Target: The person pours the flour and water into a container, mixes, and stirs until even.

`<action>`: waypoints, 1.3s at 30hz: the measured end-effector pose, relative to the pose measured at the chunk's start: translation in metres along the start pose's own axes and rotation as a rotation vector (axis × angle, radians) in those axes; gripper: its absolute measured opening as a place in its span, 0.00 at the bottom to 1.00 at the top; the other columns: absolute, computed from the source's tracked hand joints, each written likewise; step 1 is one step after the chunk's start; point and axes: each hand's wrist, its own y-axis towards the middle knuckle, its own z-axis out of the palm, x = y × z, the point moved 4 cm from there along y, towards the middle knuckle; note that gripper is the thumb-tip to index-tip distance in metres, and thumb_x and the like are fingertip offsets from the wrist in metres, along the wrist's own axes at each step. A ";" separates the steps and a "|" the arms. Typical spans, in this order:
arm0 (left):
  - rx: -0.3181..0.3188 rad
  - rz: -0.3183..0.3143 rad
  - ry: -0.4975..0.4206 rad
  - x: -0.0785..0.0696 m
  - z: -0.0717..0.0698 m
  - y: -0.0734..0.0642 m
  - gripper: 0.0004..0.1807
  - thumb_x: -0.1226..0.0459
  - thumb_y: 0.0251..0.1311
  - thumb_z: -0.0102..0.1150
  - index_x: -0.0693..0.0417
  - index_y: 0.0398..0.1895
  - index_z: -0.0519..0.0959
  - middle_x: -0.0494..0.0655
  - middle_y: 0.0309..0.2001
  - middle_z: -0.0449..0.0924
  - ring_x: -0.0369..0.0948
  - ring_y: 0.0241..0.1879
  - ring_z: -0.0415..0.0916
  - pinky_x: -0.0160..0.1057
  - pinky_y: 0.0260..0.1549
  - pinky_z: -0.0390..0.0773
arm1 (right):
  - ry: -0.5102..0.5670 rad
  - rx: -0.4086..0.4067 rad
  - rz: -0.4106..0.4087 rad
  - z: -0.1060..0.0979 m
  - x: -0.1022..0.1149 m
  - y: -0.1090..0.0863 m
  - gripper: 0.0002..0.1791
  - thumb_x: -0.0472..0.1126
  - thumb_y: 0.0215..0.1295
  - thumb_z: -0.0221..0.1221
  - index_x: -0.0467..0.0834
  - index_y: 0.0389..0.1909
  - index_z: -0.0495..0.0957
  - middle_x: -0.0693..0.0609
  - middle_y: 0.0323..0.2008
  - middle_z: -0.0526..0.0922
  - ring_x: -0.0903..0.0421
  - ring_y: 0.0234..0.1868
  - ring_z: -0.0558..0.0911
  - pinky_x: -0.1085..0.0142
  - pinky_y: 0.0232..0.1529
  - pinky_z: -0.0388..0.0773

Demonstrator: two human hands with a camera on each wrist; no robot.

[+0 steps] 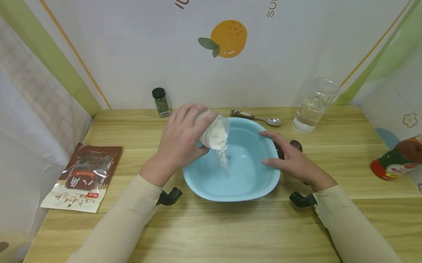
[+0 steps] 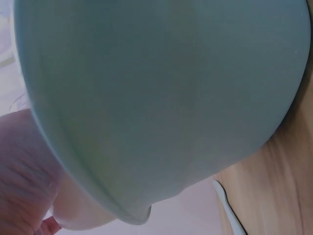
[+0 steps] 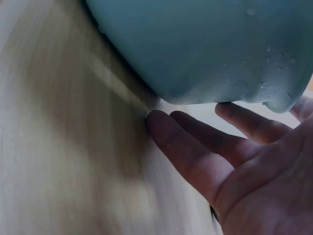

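Note:
Tilted over the light blue basin point(image 1: 238, 188), a clear cup point(image 1: 205, 139) is held in my left hand point(image 1: 180, 138). White powder point(image 1: 218, 138), like flour, slides over its lip and falls into the basin. My right hand point(image 1: 292, 160) holds the basin's right side, thumb and index fingertip over the rim. Its other fingers point(image 3: 181, 142) reach under the rim outside, one against the wall, in the right wrist view. The basin's outer wall point(image 2: 171, 98) fills most of the left wrist view and hides part of the cup.
Behind the basin lies a spoon point(image 1: 273, 122); a glass of water point(image 1: 309, 114) stands to its right. A sauce bottle point(image 1: 410, 156) is far right. A green spice jar point(image 1: 161, 104) and a brown packet point(image 1: 85, 177) are left. Dark rounded things point(image 1: 296, 145) show behind my right hand.

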 end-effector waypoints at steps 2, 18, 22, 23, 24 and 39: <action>-0.004 0.004 -0.001 0.000 0.000 0.000 0.53 0.59 0.39 0.95 0.49 0.75 0.78 0.58 0.68 0.80 0.59 0.69 0.73 0.60 0.67 0.76 | 0.004 -0.002 0.000 0.000 0.000 0.000 0.45 0.39 0.77 0.68 0.50 0.88 0.57 0.34 0.85 0.56 0.27 0.75 0.72 0.56 0.53 0.89; 0.004 -0.028 -0.025 0.004 -0.002 -0.001 0.54 0.60 0.39 0.95 0.49 0.75 0.78 0.58 0.68 0.79 0.59 0.68 0.73 0.60 0.68 0.75 | -0.009 -0.001 -0.002 0.000 0.001 0.002 0.45 0.39 0.77 0.67 0.50 0.89 0.56 0.33 0.85 0.56 0.27 0.76 0.71 0.53 0.55 0.88; 0.009 -0.064 -0.063 0.006 -0.002 -0.002 0.52 0.60 0.41 0.94 0.49 0.75 0.78 0.57 0.68 0.79 0.59 0.69 0.73 0.61 0.70 0.74 | -0.010 0.002 -0.002 0.001 0.003 0.001 0.45 0.39 0.78 0.66 0.50 0.89 0.55 0.33 0.85 0.55 0.27 0.77 0.70 0.55 0.55 0.88; 0.007 -0.076 -0.077 0.007 -0.003 -0.002 0.52 0.60 0.41 0.94 0.50 0.74 0.78 0.57 0.68 0.79 0.58 0.68 0.73 0.61 0.70 0.74 | -0.009 0.002 -0.004 0.001 0.004 0.002 0.45 0.39 0.78 0.66 0.49 0.89 0.55 0.33 0.85 0.55 0.27 0.77 0.70 0.55 0.54 0.88; 0.003 -0.089 -0.091 0.007 -0.004 -0.002 0.52 0.60 0.41 0.93 0.50 0.74 0.78 0.57 0.68 0.79 0.58 0.68 0.73 0.61 0.70 0.74 | -0.008 0.003 -0.005 0.001 0.004 0.001 0.45 0.39 0.78 0.66 0.49 0.89 0.55 0.33 0.85 0.55 0.27 0.77 0.70 0.55 0.54 0.88; 0.004 -0.334 -0.268 0.032 -0.022 -0.013 0.52 0.61 0.44 0.90 0.54 0.77 0.75 0.56 0.71 0.77 0.57 0.71 0.68 0.63 0.68 0.78 | -0.020 -0.001 -0.008 0.001 0.002 -0.001 0.45 0.38 0.78 0.66 0.49 0.89 0.55 0.35 0.87 0.53 0.28 0.77 0.69 0.54 0.56 0.87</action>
